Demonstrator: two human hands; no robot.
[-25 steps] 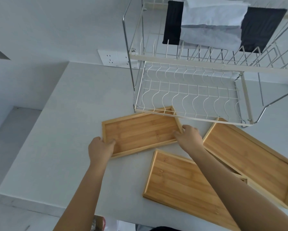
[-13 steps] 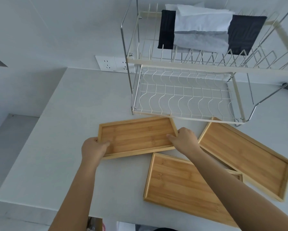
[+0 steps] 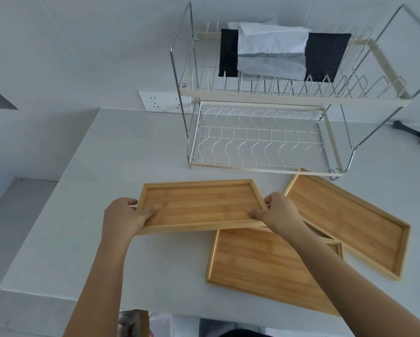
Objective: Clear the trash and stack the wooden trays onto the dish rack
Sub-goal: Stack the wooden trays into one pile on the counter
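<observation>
- White countertop [image 3: 106, 166] against a pale wall, with a two-tier wire dish rack [image 3: 260, 142] at the back.
- Left hand [image 3: 123, 215] and right hand [image 3: 279, 212] each clasp one short end of a wooden tray [image 3: 199, 205], thumbs on top – it appears lifted off the counter, just before the rack.
- Two more trays [image 3: 345, 220] lie on the counter to the right, one overlapping the other.
- Risk: the tray's far edge could catch the rack's lower rim and nudge the rack.
- Fingers beneath the tray are hidden; no trash can be made out.

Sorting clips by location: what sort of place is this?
Probably a kitchen counter: a two-tier wire dish rack on a white countertop, a wall socket behind, and bamboo trays laid out.
</observation>
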